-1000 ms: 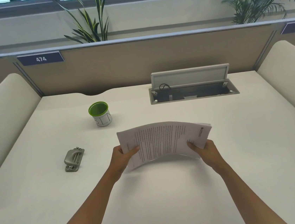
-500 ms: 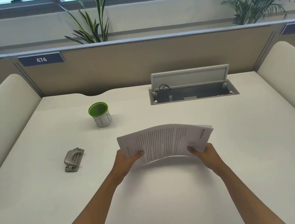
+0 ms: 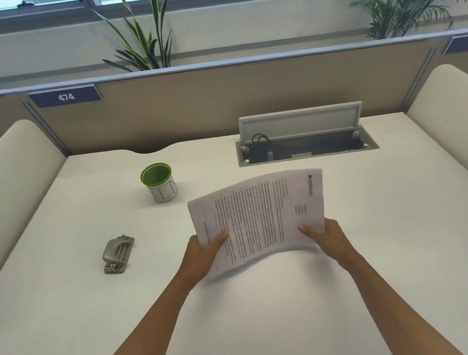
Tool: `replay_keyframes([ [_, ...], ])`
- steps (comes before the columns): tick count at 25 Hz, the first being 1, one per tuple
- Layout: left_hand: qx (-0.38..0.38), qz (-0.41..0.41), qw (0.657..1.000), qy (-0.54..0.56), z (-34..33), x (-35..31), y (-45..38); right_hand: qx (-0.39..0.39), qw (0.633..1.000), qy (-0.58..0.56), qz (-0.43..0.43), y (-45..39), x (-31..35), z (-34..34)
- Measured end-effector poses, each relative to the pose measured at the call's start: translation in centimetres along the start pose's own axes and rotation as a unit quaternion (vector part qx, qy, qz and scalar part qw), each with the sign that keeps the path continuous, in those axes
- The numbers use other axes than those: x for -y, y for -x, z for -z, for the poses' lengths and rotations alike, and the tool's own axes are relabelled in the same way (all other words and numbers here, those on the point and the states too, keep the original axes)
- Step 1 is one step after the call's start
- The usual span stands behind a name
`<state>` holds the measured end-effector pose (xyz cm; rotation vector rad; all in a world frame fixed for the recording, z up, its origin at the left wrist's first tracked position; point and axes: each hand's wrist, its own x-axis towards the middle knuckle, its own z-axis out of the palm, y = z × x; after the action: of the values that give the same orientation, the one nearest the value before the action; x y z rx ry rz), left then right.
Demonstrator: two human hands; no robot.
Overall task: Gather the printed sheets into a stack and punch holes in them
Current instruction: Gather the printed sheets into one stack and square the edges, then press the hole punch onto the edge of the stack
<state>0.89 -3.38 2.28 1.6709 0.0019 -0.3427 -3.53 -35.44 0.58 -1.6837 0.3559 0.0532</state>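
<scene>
A stack of printed sheets [image 3: 263, 217] is held above the white desk [image 3: 270, 304], its text running sideways and its near edge sagging toward the desk top. My left hand [image 3: 203, 255] grips the stack's near left corner, thumb on top. At the near right corner, my right hand [image 3: 325, 238] holds the same stack. A grey metal hole punch [image 3: 118, 254] lies flat on the desk to the left of my left hand, apart from the paper.
A green-rimmed white cup [image 3: 159, 182] stands behind the punch. An open cable tray [image 3: 305, 147] with a raised lid is sunk into the desk at the back right. Padded dividers [image 3: 9, 188] flank both sides; a partition panel [image 3: 218, 103] closes the back.
The stack has tilted up, so more of the printed face shows, and its edges look more even. Both hands keep their grip at the near corners.
</scene>
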Motion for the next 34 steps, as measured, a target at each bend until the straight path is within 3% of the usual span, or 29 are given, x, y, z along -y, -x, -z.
replay_keyframes([
  [3, -0.029, 0.013, 0.999, 0.036, 0.2, -0.7, -0.3, -0.019, 0.999, -0.030, -0.008, -0.1, 1.0, 0.3],
  [9, -0.122, 0.062, 0.960, 0.243, -2.3, -0.4, 0.4, -0.037, 0.961, -0.271, -0.040, 0.3, 2.3, -0.5],
  [14, -0.165, 0.117, 0.919, 0.338, -6.9, 0.3, 2.0, 0.015, 0.961, -0.269, -0.058, 0.8, 4.1, -5.3],
  [25, -0.202, 0.176, 0.925, 0.268, -9.2, 1.7, 3.3, -0.138, 0.965, -0.200, -0.094, 0.4, 3.7, -9.2],
  [31, -0.127, 0.128, 0.960, 0.215, -6.7, 2.6, 3.7, -0.167, 0.972, -0.142, -0.089, -0.2, 2.0, -9.6],
  [34, -0.141, 0.118, 0.964, 0.192, -3.3, 2.7, 2.6, -0.166, 0.973, -0.133, -0.095, -0.6, 1.2, -9.5],
])
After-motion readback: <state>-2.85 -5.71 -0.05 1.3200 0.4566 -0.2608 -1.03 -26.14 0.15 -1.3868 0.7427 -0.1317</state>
